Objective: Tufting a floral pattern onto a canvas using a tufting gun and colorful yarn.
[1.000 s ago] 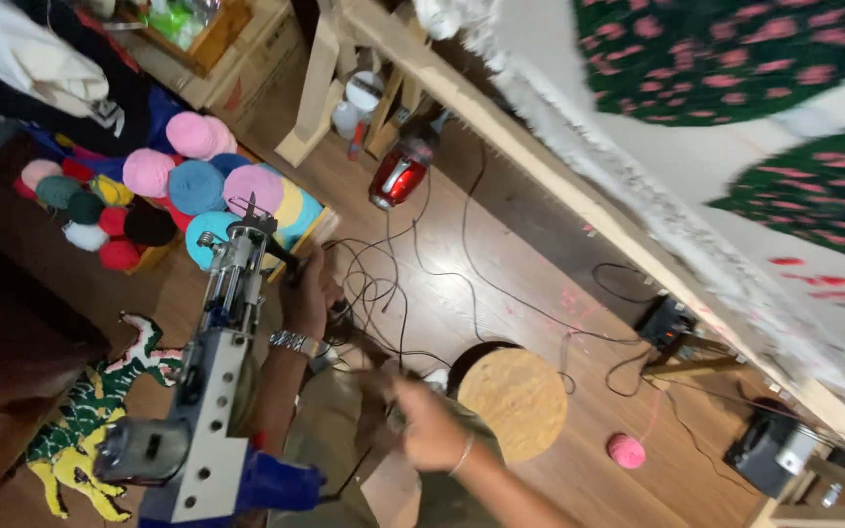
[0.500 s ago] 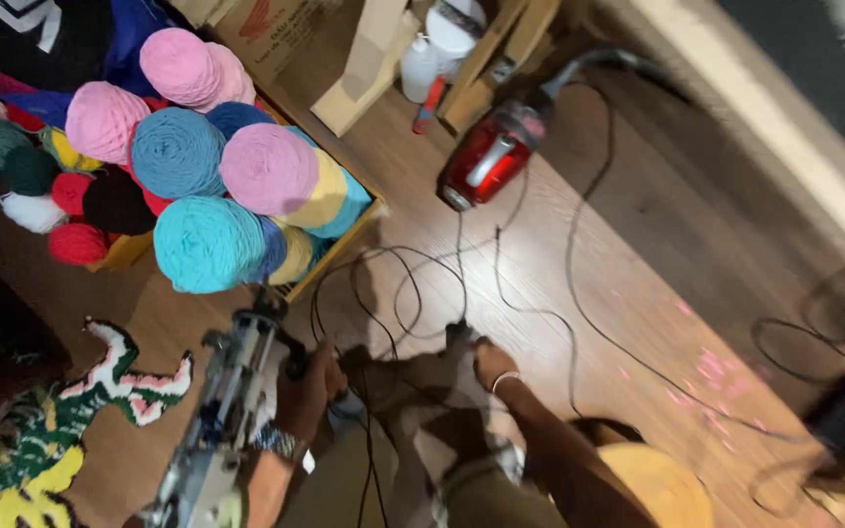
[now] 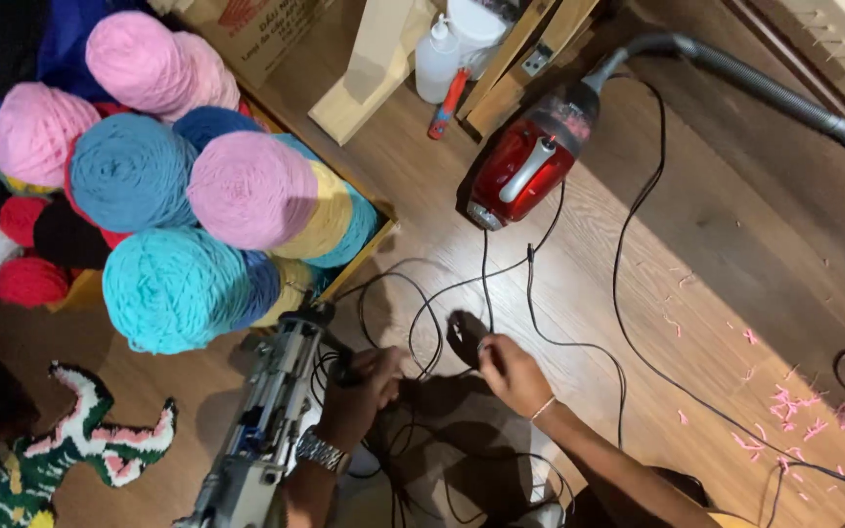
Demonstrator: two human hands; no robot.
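Gripping the grey metal tufting gun (image 3: 264, 420) near its front, long axis running near-left to far-right, the left hand (image 3: 362, 391) sits just left of the right hand (image 3: 509, 372), which pinches a small dark plug (image 3: 464, 335) among black cables (image 3: 540, 293).

A grey metal tufting gun (image 3: 264, 420) points away along the wooden floor (image 3: 638, 254), its tip beside the yarn box's corner. Tangled black cables (image 3: 462, 293) loop just right of it, a dark plug (image 3: 465, 335) raised.

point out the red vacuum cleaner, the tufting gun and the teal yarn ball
red vacuum cleaner (image 3: 515, 176), head view, red body
tufting gun (image 3: 266, 411), head view, metal frame
teal yarn ball (image 3: 170, 288), head view, front face
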